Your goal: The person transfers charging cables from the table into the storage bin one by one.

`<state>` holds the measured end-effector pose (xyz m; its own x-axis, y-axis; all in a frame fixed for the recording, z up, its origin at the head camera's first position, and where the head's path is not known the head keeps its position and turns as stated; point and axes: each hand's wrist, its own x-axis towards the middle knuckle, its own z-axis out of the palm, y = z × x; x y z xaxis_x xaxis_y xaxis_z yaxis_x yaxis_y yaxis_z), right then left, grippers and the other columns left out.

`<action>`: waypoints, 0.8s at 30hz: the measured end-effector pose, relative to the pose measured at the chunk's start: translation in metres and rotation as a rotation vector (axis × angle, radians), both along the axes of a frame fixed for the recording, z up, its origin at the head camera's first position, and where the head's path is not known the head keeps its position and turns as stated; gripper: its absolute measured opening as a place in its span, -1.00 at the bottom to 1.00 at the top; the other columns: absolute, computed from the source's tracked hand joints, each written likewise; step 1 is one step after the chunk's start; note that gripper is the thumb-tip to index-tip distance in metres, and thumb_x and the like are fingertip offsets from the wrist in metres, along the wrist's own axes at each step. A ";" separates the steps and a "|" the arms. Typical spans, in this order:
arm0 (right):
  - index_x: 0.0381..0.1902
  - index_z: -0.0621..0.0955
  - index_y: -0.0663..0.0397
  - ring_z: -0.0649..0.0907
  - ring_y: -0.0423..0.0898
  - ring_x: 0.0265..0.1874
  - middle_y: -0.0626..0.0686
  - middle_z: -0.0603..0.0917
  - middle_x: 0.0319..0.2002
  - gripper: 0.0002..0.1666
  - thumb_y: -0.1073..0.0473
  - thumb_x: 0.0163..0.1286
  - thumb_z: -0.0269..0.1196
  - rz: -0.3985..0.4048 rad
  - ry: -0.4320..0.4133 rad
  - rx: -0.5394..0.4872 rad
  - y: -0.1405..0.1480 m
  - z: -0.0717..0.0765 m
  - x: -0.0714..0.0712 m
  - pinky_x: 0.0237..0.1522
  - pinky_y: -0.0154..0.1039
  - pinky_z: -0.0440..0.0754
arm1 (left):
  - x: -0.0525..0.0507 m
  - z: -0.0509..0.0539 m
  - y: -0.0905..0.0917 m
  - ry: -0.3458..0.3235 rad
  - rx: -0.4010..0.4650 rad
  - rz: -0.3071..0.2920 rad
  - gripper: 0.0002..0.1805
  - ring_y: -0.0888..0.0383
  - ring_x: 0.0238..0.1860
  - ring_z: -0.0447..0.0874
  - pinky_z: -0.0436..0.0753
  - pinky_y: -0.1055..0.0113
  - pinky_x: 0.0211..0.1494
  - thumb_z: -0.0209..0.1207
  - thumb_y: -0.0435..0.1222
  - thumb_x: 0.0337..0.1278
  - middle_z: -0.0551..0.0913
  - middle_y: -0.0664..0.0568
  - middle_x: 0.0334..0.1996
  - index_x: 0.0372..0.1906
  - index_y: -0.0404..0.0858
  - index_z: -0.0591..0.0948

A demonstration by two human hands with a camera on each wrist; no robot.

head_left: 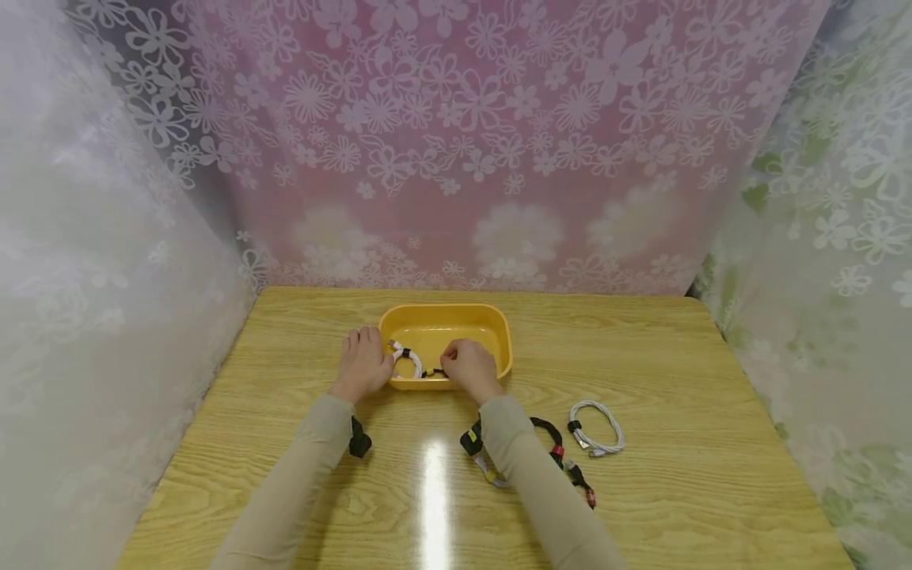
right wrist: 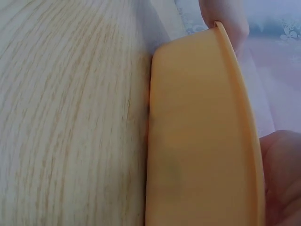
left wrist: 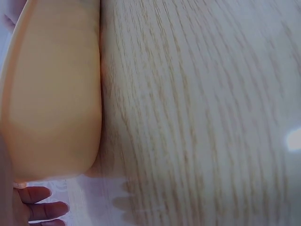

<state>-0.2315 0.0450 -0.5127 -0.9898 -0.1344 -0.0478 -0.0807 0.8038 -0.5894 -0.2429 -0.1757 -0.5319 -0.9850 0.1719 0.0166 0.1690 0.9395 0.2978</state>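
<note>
A yellow plastic bin (head_left: 445, 307) stands near the table's far edge. At its left end my left hand (head_left: 363, 366) grips the rim, thumb over the edge and fingers along the outside; some fingers show past the bin's end in the left wrist view. My right hand (head_left: 470, 368) reaches over the near wall into the bin. Its fingers are curled at a thin black cable (head_left: 433, 371) with a yellow tie, partly hidden by the hand. A coiled white cable (head_left: 416, 360) with a black strap lies in the bin's left part. In the right wrist view the bin's wall hides the right fingertips.
On the table at right lies another coiled white cable (head_left: 602, 413) with a black strap. Beside the right forearm are black cables (head_left: 547, 427) with red ties and a white cable (head_left: 499, 480) with a yellow tie, partly covered by the arm. Flowered curtains surround the table.
</note>
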 end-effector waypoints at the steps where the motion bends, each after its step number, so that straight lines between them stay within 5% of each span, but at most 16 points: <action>1: -0.29 0.73 0.00 0.61 -0.12 -0.46 -0.04 0.71 -0.36 -0.85 0.12 0.38 0.24 -0.001 0.012 -0.005 0.000 0.001 0.000 -0.35 -0.12 0.57 | 0.000 0.001 0.000 -0.001 0.001 -0.001 -0.76 -0.19 -0.08 0.21 0.22 -0.03 0.06 -0.07 -0.22 0.32 0.33 -0.23 -0.15 -0.15 -0.34 0.32; 14: -0.24 0.73 0.02 0.63 -0.10 -0.36 -0.03 0.70 -0.30 -0.83 0.10 0.41 0.24 0.037 0.049 -0.099 0.008 0.022 0.012 -0.21 -0.08 0.59 | 0.001 0.003 0.001 -0.007 -0.016 0.008 -0.74 -0.21 -0.06 0.24 0.24 -0.04 0.06 -0.07 -0.21 0.31 0.34 -0.24 -0.15 -0.14 -0.36 0.33; 24: -0.27 0.72 -0.01 0.61 -0.15 -0.47 -0.06 0.71 -0.30 -0.85 0.08 0.40 0.26 0.048 0.120 -0.134 0.017 0.041 0.027 -0.31 -0.16 0.58 | 0.001 0.003 0.001 -0.011 -0.024 0.009 -0.73 -0.21 -0.04 0.25 0.24 -0.06 0.09 -0.06 -0.20 0.32 0.35 -0.25 -0.14 -0.13 -0.36 0.33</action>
